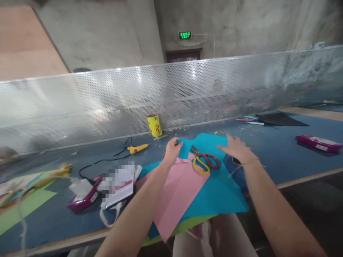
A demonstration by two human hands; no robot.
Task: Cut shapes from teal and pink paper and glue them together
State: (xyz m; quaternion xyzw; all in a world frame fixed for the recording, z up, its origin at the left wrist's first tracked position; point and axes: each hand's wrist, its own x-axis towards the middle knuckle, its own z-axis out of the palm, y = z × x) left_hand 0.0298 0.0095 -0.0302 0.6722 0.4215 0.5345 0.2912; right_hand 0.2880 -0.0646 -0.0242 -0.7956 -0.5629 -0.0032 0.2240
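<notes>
My left hand [172,149] pinches the far left corner of a turquoise paper sheet [214,192] that lies on the blue workbench [276,157]. My right hand [237,149] rests flat with fingers spread on the sheet's far right part. Between my hands, scissors [204,161] with one red and one yellow handle loop lie on the paper. A pink sheet [177,196] lies on the turquoise one, under my left forearm. A green sheet [187,225] pokes out below at the near edge.
A yellow tape roll [154,125] stands against the perforated metal screen [107,103]. A yellow glue gun [138,148] with a black cord lies left of my hands. Magenta cases [83,200] [318,142], a white bag [120,185], green paper [24,207] and black paper [281,119] lie around.
</notes>
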